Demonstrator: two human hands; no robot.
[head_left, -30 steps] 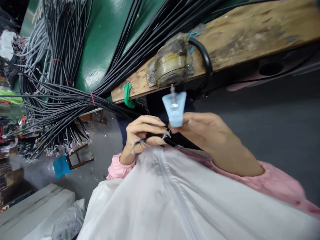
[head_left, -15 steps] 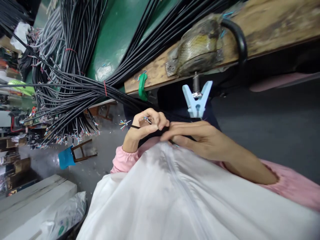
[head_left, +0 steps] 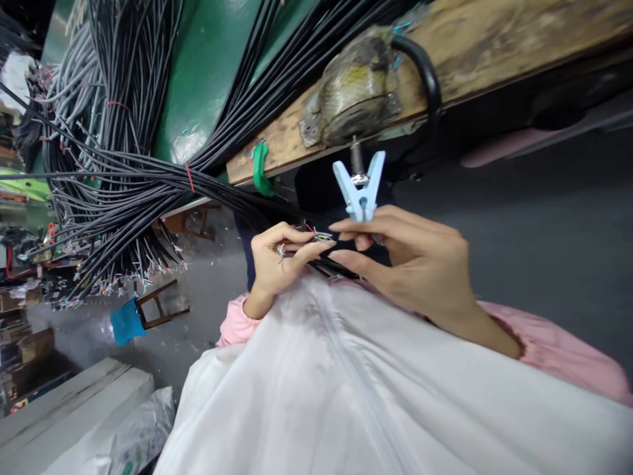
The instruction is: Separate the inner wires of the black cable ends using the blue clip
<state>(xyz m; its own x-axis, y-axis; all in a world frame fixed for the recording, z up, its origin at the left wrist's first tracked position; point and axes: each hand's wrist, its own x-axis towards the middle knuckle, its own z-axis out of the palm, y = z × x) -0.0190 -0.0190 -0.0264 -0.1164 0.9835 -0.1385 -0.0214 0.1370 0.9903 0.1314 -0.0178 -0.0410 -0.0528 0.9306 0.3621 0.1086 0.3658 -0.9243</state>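
Note:
My left hand [head_left: 281, 255] is closed on a black cable, pinching it near its stripped end. Thin coloured wires [head_left: 322, 236] stick out past its thumb and forefinger toward the right. Another small wire end [head_left: 281, 251] shows at the palm of this hand. Just right of the coloured wires, my right hand [head_left: 400, 257] is open, with its thumb and forefinger apart on either side of the wire tips. Above it, a light blue clip [head_left: 360, 188] sits on the metal shaft of a machine. Dark cables [head_left: 326, 266] lie partly hidden below the hands.
A plastic-wrapped motor [head_left: 356, 89] is mounted on the wooden bench edge [head_left: 494, 59]. A green hook-like piece [head_left: 261, 170] hangs from that edge. Bundles of black cables [head_left: 163, 175] spread over the green table [head_left: 198, 72]. A blue-seated stool [head_left: 127, 322] stands on the floor.
My right hand has lifted and drawn back, its thumb and forefinger now apart. The coloured wire end now shows at the left fingertips. The whole view has shifted slightly.

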